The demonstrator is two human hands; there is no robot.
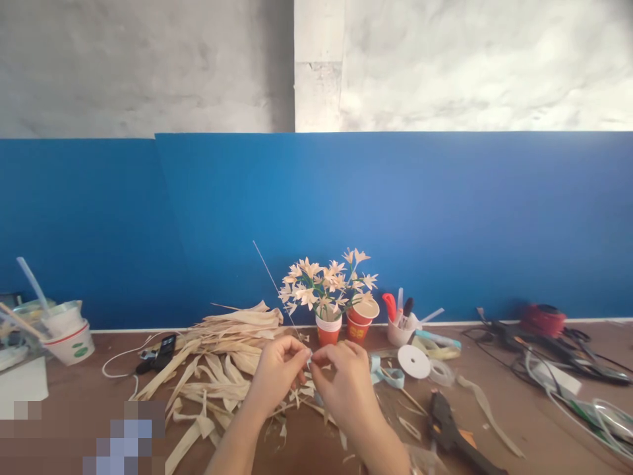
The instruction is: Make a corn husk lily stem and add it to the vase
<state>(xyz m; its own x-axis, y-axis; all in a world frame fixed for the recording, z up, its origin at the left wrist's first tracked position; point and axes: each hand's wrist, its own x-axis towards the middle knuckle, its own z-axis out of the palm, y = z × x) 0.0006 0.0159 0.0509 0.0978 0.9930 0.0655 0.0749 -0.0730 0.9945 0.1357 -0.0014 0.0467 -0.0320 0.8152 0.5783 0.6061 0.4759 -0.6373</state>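
Observation:
My left hand (279, 371) is closed in a pinch on a thin pale wire (268, 269), which slants up and to the left out of the fingers. My right hand (346, 377) meets it fingertip to fingertip, also pinched. A tiny pale bit shows between the fingertips, too small to name. Just behind the hands, cream-coloured flowers (326, 280) on green stems stand in a red and white paper cup (328, 330). To the left of my left hand lies a heap of dried corn husks (232, 349). Small husk scraps lie under both hands.
Right of my hands are a white spool (414, 361), blue ribbon (390, 376), a hot glue gun (452, 422) and a tool cup (399, 332). Cables (554, 389) tangle at far right. A white bucket (69, 343) stands left. Behind the table rises a blue panel (370, 198).

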